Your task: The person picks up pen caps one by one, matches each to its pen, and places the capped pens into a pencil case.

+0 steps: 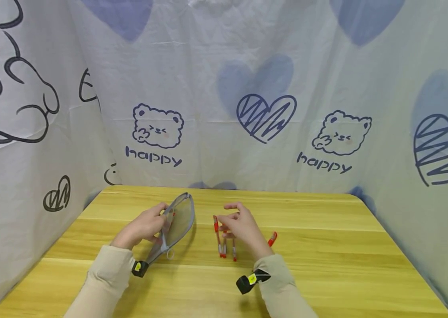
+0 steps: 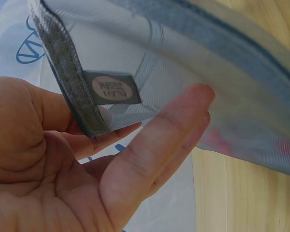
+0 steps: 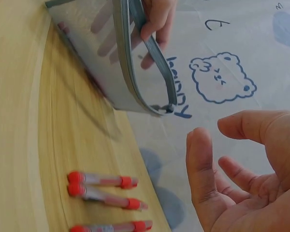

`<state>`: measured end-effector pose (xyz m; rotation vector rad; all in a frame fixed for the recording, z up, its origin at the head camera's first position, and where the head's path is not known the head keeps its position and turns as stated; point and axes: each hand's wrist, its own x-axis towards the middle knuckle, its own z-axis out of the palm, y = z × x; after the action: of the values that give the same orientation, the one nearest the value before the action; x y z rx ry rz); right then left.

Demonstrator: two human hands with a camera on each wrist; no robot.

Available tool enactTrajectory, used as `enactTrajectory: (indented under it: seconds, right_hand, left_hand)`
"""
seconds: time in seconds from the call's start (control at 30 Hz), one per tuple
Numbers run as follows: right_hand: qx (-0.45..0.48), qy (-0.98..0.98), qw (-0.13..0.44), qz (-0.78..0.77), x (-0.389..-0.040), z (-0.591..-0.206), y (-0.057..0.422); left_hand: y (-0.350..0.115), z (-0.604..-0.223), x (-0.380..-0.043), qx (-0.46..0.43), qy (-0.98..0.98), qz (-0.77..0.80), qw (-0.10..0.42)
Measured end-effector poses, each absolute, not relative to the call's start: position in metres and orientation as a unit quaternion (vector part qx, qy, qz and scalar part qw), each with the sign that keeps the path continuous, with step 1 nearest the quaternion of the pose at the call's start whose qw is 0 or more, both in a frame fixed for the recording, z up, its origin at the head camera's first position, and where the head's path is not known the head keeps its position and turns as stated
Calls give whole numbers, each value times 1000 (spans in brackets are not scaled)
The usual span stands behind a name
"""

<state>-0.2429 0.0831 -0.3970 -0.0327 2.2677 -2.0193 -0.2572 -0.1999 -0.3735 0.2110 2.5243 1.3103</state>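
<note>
My left hand [image 1: 146,226] holds a grey-trimmed mesh zipper pouch [image 1: 180,218] by its side edge, tilted over the table. In the left wrist view, the thumb and fingers lie about the pouch's corner near a small fabric label [image 2: 112,88]. The pouch mouth gapes in the right wrist view, and blurred reddish shapes show through the mesh [image 3: 87,72]. My right hand [image 1: 241,225] hovers over several red-capped pens, thumb and fingers spread apart with nothing between them. Three pens [image 3: 108,195] lie side by side in the right wrist view.
Another red pen end [image 1: 272,239] shows beside my right wrist, partly hidden by it. The wood-grain table [image 1: 319,221] ends at a white printed cloth [image 1: 208,145] hung behind and at both sides. A small ring [image 1: 170,253] hangs from the pouch.
</note>
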Motion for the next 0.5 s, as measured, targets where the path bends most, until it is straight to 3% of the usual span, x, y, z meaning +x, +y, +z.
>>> enactTrajectory:
  seconds: [0.5]
  right_hand:
    - [-10, 759, 79, -646, -255, -421, 94]
  left_hand:
    - [-199, -374, -257, 71, 878, 450, 150]
